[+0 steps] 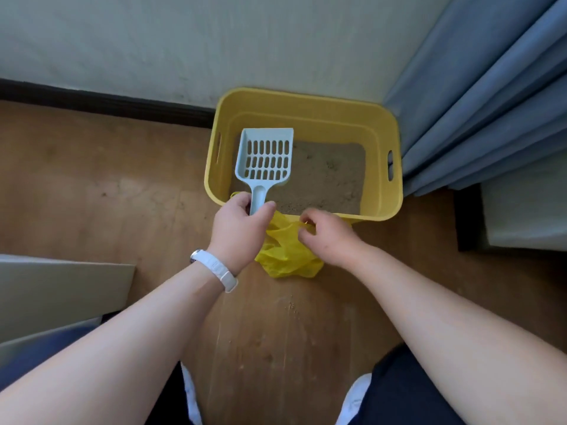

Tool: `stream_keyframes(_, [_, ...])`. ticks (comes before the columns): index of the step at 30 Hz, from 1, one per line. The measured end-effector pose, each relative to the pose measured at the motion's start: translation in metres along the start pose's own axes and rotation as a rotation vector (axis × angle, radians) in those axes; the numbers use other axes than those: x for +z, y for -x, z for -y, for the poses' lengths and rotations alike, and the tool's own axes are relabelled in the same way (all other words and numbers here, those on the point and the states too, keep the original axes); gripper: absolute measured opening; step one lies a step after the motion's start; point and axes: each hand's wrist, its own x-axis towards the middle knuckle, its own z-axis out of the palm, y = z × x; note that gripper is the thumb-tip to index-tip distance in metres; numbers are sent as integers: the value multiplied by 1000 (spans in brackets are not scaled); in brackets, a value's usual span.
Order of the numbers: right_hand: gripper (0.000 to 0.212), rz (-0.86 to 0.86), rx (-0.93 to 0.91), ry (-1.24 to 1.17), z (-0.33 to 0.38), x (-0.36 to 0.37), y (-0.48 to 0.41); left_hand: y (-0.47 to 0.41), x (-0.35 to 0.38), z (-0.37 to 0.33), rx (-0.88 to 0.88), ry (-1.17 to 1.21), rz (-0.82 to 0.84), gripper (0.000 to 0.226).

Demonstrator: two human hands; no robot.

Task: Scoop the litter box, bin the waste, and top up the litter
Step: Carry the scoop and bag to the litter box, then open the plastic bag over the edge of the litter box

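A yellow plastic litter box (306, 101) stands on the wood floor against the wall, with brown litter (328, 176) in its bottom. My left hand (237, 231) grips the handle of a pale blue slotted scoop (265, 156), whose empty blade hangs over the left side of the litter. A crumpled yellow plastic bag (287, 256) lies on the floor just in front of the box. My right hand (326, 236) pinches the bag's upper edge near the box's front rim.
A blue curtain (484, 96) hangs right of the box. A dark skirting board (101, 102) runs along the wall. Pale boards (61, 289) lie at the left. A few litter grains (291, 306) dot the floor between my knees.
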Motion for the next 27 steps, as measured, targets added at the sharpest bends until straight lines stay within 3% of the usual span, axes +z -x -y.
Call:
stream_keyframes(5, [29,-113,-25,-69,6,-20,2,1,7,0,40,-4,23,39])
stream_keyframes(10, [13,-163,-19,-292,25,-34,14,0,8,-5,59,32,36,39])
stream_keyframes(14, [41,-125,20,-593,50,-26,17,6,23,-9,94,22,48,33])
stream_keyframes(17, [58,-110,85,-743,58,-21,17,10,32,-8,154,-42,82,14])
stream_keyframes(22, [22,-115,126,-865,52,-22,18,14,34,-3,204,-93,97,15])
stream_keyframes(27, [19,-133,152,-905,44,-31,14,16,24,2,277,-171,264,17])
